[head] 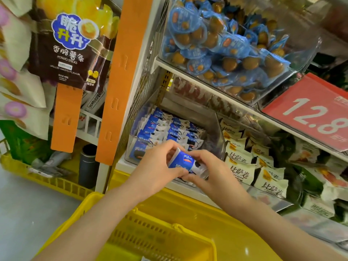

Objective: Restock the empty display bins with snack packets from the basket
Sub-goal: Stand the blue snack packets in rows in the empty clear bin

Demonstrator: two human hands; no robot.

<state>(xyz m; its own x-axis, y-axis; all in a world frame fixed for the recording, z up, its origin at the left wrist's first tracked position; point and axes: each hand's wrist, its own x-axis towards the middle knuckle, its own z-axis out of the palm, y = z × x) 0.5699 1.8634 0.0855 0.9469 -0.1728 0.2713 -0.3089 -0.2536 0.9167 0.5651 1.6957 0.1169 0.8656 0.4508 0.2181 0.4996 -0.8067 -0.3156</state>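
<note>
Both hands hold blue-and-white snack packets (181,161) at the front edge of a clear display bin (218,127) on the lower shelf. My left hand (158,164) grips the packets from the left, my right hand (205,174) from the right and below. Inside the bin, rows of the same blue-and-white packets (165,132) stand upright along its left and middle; its right side shows bare bottom. A yellow basket (143,228) sits below my forearms; its contents are mostly out of view.
To the right, a neighbouring bin holds cream packets (263,172). The shelf above carries a clear bin of blue-wrapped snacks (226,49) and a red price sign (316,112). Orange hanging strips (122,76) with a potato-stick bag (69,48) hang left. Another yellow crate (37,176) stands on the floor.
</note>
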